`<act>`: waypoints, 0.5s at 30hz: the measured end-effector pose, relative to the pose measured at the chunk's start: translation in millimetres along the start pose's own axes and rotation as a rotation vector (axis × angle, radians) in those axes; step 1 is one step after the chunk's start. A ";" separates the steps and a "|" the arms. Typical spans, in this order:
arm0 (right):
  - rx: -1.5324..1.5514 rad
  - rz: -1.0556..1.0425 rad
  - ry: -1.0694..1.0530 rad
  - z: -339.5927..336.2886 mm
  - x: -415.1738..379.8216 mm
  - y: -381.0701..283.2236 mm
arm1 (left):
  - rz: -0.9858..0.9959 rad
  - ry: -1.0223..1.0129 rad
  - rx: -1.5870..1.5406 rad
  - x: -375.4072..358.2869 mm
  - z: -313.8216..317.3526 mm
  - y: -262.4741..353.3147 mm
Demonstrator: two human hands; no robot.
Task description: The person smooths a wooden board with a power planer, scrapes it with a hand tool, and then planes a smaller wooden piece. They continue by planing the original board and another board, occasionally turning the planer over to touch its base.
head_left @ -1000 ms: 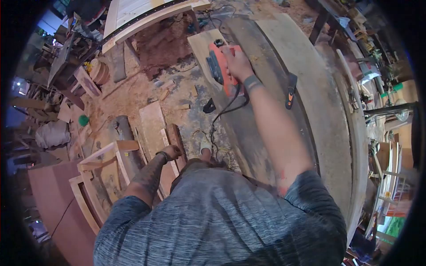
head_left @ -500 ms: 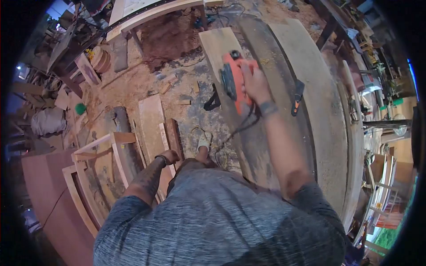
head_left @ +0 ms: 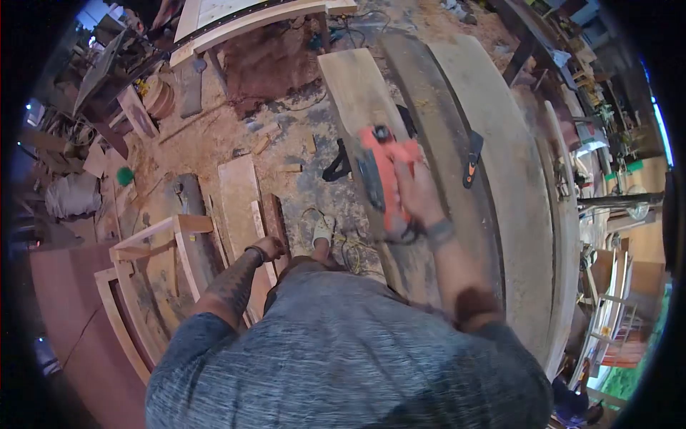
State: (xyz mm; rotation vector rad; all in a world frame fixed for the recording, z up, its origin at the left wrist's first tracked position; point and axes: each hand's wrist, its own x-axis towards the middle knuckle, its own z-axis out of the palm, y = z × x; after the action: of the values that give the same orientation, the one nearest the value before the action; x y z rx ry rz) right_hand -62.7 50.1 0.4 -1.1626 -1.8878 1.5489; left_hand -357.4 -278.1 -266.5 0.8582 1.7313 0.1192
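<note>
Right hand (head_left: 420, 196): mine, clamped on the grip of the orange power tool (head_left: 388, 175); outline blurred.
Orange power tool: over the plank (head_left: 357, 82), between its pale far end and darker near end; the underside is hidden, so I cannot tell how evenly it sits.
Pressure: level and light, I judge; leaning on one edge would likely score the wood.
Stroke: best run along the plank's length, steadily, passes overlapping.
Cord (head_left: 400, 237): dark, blurred, at the tool's rear near my wrist; I should trail it clear of the path.
Left hand (head_left: 270, 249): low, near the brown wood piece (head_left: 273, 214), well apart from the tool; whether its fingers are closed I cannot tell. A second grip would probably add control.
Dark board (head_left: 429, 107): alongside the plank, to my right.
Black-and-orange hand tool (head_left: 471, 161): near the dark board's far edge, best left outside the stroke.
</note>
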 end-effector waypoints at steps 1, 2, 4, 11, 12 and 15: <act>-0.004 0.027 0.017 -0.3 -15.8 -3.1 | 0.024 -0.010 0.036 2.1 1.7 -1.0; -0.019 0.036 -0.006 -0.4 -13.8 -5.4 | 0.089 -0.039 0.144 2.5 2.9 -1.9; -0.039 0.057 -0.042 0.0 -7.4 -6.5 | 0.190 -0.087 0.286 2.1 2.2 1.0; -0.131 -0.226 0.113 46.6 189.1 -26.0 | 0.114 -0.003 0.133 11.0 -0.2 -4.5; -0.150 -0.108 0.036 48.5 211.6 -29.8 | 0.101 -0.002 0.115 13.5 -1.5 -6.8; -0.057 0.032 0.063 52.9 211.1 -45.2 | 0.156 0.014 0.140 38.9 -0.7 -35.7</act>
State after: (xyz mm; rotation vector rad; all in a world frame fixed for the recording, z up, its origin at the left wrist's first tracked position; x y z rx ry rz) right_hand -234.9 190.3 -8.5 -1.2569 -1.8927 1.4659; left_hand -378.7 -280.7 -314.7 1.0981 1.6997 0.1098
